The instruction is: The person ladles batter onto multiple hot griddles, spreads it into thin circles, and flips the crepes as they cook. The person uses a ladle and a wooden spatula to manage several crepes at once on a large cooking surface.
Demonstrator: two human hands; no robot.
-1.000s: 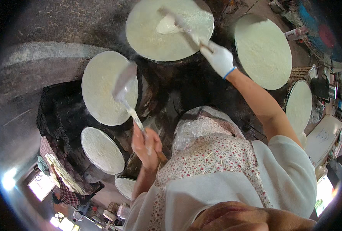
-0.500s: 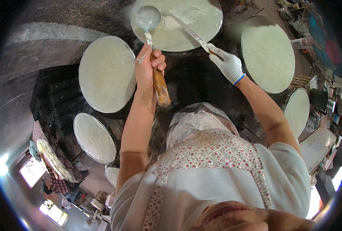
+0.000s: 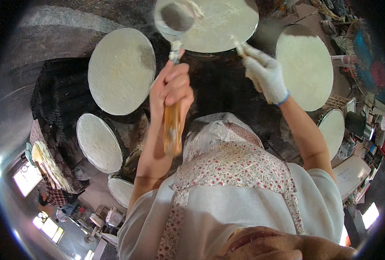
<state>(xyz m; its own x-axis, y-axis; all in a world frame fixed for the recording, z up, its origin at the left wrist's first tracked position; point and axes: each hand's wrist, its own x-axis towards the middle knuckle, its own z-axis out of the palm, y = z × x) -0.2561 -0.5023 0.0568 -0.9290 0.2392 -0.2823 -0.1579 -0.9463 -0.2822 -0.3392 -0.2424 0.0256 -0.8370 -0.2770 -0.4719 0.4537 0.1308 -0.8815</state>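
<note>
My left hand [image 3: 175, 84] is closed around the wooden handle of a metal ladle [image 3: 172, 132]. The ladle's bowl, blurred by motion, hangs over the near left part of a large round griddle top coated in pale batter [image 3: 218, 32]. In a white glove, my right hand [image 3: 266, 76] grips a long-bladed spatula [image 3: 239, 48] at that sheet's near right edge. Its blade is smeared by motion, so its far end cannot be made out. White residue clings to the ladle's neck.
Other round pale sheets surround me: a large one at left [image 3: 122, 71], a smaller one below it [image 3: 100, 143], a large one at right [image 3: 304, 71], and one farther right [image 3: 331, 132]. A fan [image 3: 370, 65] stands at far right. A stack of pale sheets [image 3: 49, 162] is at lower left.
The ladle has tipped and come closer, its handle end now lower, toward my body. My right hand has moved slightly right and down, drawing the spatula back from mid-sheet. The view has shifted a little.
</note>
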